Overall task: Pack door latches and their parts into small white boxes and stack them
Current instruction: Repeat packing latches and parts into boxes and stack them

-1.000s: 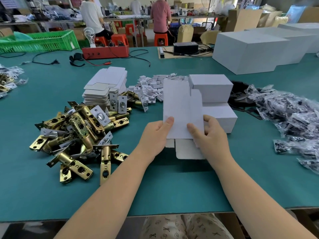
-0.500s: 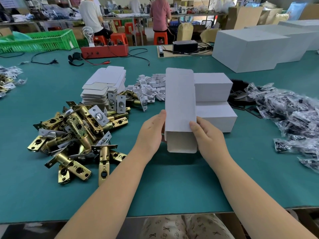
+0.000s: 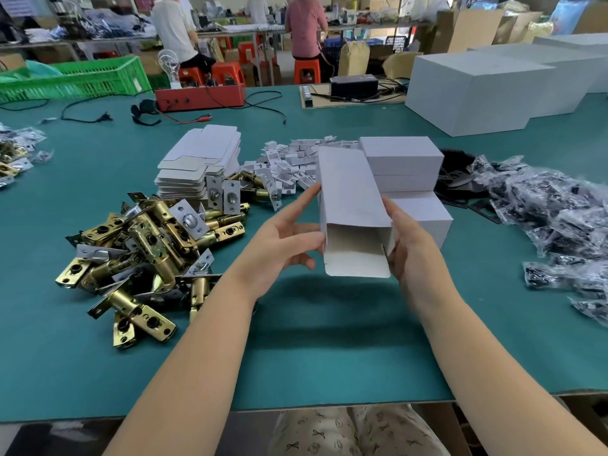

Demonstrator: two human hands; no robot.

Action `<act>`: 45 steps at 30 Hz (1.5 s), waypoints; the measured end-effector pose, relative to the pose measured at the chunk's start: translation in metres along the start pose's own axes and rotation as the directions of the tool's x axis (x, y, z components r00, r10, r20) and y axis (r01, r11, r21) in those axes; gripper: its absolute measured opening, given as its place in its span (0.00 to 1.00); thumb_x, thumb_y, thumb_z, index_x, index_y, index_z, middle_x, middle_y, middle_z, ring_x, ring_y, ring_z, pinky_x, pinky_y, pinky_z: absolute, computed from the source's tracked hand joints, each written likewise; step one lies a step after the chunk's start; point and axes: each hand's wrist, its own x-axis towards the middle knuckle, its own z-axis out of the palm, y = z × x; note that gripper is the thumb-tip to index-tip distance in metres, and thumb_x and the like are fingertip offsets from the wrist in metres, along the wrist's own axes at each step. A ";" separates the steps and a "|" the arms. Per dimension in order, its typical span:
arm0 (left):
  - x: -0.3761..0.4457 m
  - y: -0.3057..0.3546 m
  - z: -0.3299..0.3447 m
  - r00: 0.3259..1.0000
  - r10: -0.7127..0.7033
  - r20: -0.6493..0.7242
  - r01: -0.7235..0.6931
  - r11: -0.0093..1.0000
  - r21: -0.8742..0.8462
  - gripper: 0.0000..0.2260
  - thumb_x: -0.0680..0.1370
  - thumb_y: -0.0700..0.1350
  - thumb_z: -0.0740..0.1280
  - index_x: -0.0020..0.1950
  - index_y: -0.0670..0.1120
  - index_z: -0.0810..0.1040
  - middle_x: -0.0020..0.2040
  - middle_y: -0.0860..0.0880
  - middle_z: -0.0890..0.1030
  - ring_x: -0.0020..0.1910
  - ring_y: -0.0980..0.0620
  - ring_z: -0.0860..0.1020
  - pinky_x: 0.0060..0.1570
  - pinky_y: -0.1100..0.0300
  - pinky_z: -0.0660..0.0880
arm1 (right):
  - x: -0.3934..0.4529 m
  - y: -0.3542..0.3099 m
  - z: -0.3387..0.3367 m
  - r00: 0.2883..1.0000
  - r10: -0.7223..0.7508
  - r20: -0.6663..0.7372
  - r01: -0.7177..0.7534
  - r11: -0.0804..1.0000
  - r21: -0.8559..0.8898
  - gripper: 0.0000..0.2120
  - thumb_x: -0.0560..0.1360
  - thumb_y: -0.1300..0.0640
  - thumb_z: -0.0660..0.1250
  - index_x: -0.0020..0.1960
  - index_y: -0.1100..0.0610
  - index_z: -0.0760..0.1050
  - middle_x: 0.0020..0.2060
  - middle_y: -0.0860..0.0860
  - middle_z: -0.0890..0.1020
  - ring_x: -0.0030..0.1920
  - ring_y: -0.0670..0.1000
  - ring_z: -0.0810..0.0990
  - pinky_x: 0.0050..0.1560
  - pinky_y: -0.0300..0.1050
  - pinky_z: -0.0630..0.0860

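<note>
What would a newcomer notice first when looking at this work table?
First, the small white box held above the middle of the green table, its open end facing the camera, with the left hand and right hand on its sides. Next, the heap of brass door latches on the left. On the right lie many clear parts bags.

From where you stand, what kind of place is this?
Most likely a factory packing floor. A heap of brass door latches, a stack of flat box blanks and bagged parts lie on the green worktable, with other workers at benches behind.
</note>
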 end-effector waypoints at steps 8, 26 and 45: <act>-0.005 0.005 -0.001 1.000 0.010 -0.022 -0.009 0.998 0.055 0.35 0.67 0.36 0.73 0.70 0.57 0.69 0.43 0.51 0.85 0.38 0.56 0.79 0.37 0.62 0.74 | -0.004 -0.006 -0.013 0.965 -0.013 0.260 -0.043 0.977 0.209 0.32 0.71 0.56 0.63 0.74 0.50 0.63 0.39 0.51 0.78 0.30 0.49 0.73 0.32 0.39 0.73; 0.002 -0.007 0.001 0.968 0.112 -0.226 -0.010 0.912 0.409 0.29 0.74 0.42 0.73 0.69 0.65 0.69 0.46 0.49 0.85 0.44 0.54 0.80 0.49 0.58 0.77 | -0.006 0.011 0.002 0.997 -0.067 -0.030 0.051 0.924 -0.379 0.27 0.72 0.54 0.73 0.68 0.43 0.68 0.37 0.42 0.83 0.35 0.42 0.80 0.41 0.37 0.79; 0.001 -0.007 0.008 0.995 -0.089 0.055 0.104 0.789 -0.605 0.40 0.59 0.54 0.82 0.65 0.43 0.69 0.59 0.40 0.79 0.57 0.43 0.78 0.57 0.47 0.75 | -0.011 0.001 0.004 0.972 0.065 0.226 -0.023 0.983 -0.181 0.10 0.70 0.51 0.71 0.50 0.41 0.83 0.45 0.47 0.85 0.44 0.47 0.79 0.46 0.41 0.74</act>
